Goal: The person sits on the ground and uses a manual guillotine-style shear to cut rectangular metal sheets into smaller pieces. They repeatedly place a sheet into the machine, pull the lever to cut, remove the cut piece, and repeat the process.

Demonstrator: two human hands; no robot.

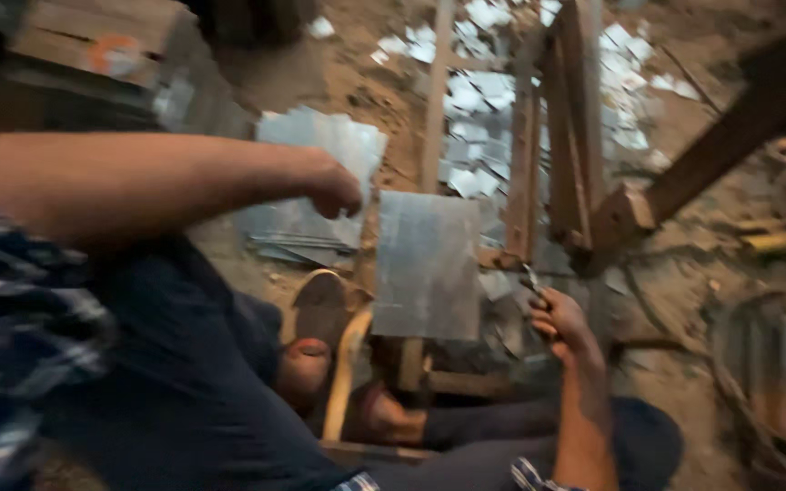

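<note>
Left hand (pixel 334 189) pinches the metal sheet (pixel 427 264) at its eleven o'clock corner; right hand (pixel 559 318) grips snips (pixel 533 284) at four o'clock. Best held steady, I judge.

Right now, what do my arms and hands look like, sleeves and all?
Both forearms are bare, and so are the left hand and right hand: no gloves, watch or rings show. A blue-and-white checked sleeve covers the left upper arm; a matching cuff shows near the right elbow.
</note>
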